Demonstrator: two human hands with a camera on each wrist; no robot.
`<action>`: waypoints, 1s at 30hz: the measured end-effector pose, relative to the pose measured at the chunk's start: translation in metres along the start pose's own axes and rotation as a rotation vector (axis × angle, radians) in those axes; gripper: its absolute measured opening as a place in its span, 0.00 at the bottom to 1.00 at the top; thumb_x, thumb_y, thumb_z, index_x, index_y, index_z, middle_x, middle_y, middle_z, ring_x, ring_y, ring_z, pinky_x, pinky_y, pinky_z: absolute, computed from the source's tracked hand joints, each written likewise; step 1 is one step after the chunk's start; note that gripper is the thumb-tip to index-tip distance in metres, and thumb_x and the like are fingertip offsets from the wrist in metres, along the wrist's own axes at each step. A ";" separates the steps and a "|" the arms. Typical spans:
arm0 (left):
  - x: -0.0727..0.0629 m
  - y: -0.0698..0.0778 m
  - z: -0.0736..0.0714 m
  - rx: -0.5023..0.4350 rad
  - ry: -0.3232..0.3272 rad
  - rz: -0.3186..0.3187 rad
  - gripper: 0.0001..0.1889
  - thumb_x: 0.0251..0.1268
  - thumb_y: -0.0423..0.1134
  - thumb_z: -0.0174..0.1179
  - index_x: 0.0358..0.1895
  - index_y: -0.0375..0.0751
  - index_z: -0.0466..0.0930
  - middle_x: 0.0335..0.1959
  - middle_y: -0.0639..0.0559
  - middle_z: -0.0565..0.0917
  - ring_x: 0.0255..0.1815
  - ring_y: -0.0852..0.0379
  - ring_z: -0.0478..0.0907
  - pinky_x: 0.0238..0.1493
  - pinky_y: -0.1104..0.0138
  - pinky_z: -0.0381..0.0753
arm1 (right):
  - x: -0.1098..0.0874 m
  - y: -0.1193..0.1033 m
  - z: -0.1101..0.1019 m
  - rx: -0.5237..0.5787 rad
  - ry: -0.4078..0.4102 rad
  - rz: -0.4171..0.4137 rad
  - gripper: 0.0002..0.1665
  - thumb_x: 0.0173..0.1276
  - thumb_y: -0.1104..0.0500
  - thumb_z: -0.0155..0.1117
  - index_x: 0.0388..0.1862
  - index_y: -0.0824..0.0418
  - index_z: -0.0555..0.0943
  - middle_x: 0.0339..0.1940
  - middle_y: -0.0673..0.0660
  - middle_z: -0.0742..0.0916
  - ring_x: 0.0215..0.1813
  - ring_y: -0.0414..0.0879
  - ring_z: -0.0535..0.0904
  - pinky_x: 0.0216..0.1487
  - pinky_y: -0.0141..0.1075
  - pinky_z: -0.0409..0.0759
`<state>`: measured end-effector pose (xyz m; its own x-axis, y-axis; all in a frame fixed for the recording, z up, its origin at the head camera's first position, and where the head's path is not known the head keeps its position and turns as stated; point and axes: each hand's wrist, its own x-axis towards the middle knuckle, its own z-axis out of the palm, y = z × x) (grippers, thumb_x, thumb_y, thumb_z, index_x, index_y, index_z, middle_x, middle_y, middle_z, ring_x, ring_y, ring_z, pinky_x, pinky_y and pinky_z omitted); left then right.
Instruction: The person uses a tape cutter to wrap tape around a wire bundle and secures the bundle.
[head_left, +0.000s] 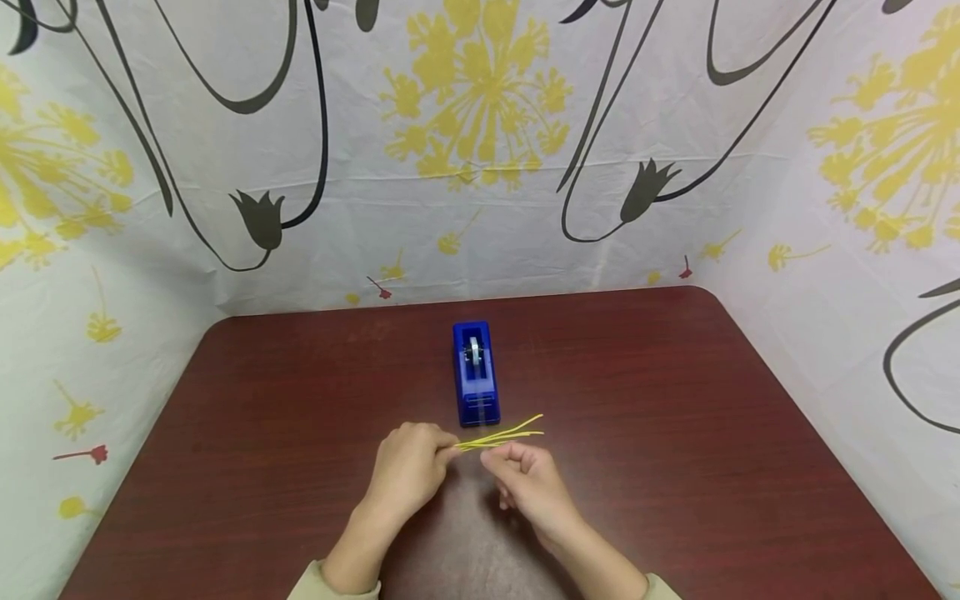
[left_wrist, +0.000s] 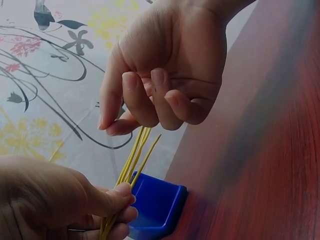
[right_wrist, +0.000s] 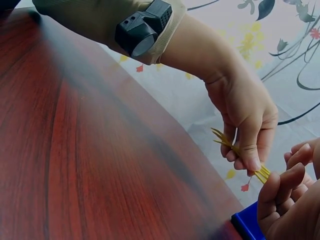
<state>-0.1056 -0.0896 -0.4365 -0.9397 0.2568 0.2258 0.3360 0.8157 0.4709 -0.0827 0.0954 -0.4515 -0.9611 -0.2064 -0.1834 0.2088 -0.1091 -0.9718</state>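
A bundle of several thin yellow wires is pinched between the thumb and fingers of my left hand, its loose ends fanning out to the right. In the left wrist view the wires rise from the left hand toward the right one. My right hand is just right of the bundle, thumb and index fingertip pressed together, other fingers curled. A faint clear strip, like tape, hangs from that pinch. Just beyond the wires stands a blue tape dispenser with a roll in it.
The dark red-brown wooden table has rounded far corners. A white cloth with yellow and grey flower prints hangs round its back and sides. A small black camera sits at the left sleeve's cuff.
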 end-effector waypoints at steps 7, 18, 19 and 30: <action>0.002 0.004 0.003 -0.010 -0.006 0.019 0.12 0.59 0.38 0.73 0.19 0.50 0.83 0.16 0.63 0.70 0.16 0.65 0.64 0.20 0.67 0.66 | 0.000 0.001 -0.001 0.004 -0.011 0.003 0.10 0.72 0.61 0.65 0.37 0.70 0.82 0.12 0.46 0.72 0.14 0.36 0.64 0.22 0.29 0.71; 0.002 0.009 0.004 -0.015 0.008 0.048 0.08 0.58 0.37 0.73 0.23 0.50 0.86 0.17 0.63 0.73 0.17 0.65 0.64 0.20 0.68 0.66 | -0.001 0.001 -0.003 -0.003 -0.030 0.000 0.13 0.72 0.61 0.65 0.39 0.75 0.81 0.13 0.46 0.72 0.15 0.36 0.66 0.23 0.29 0.71; 0.002 0.009 0.004 -0.015 0.011 0.049 0.09 0.58 0.37 0.73 0.23 0.50 0.86 0.17 0.63 0.73 0.17 0.66 0.64 0.20 0.68 0.66 | -0.001 0.001 -0.003 -0.004 -0.031 -0.001 0.13 0.72 0.61 0.65 0.39 0.75 0.81 0.13 0.46 0.73 0.15 0.35 0.66 0.23 0.29 0.71; 0.002 0.013 0.006 -0.034 0.025 0.062 0.11 0.58 0.39 0.73 0.20 0.50 0.83 0.17 0.65 0.71 0.16 0.66 0.61 0.19 0.68 0.65 | -0.002 0.003 -0.003 -0.020 -0.021 -0.015 0.14 0.71 0.62 0.65 0.41 0.77 0.80 0.13 0.46 0.73 0.16 0.35 0.66 0.23 0.29 0.72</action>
<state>-0.1034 -0.0756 -0.4346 -0.9154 0.2926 0.2764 0.3956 0.7807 0.4838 -0.0808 0.0984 -0.4540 -0.9601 -0.2250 -0.1663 0.1909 -0.0927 -0.9772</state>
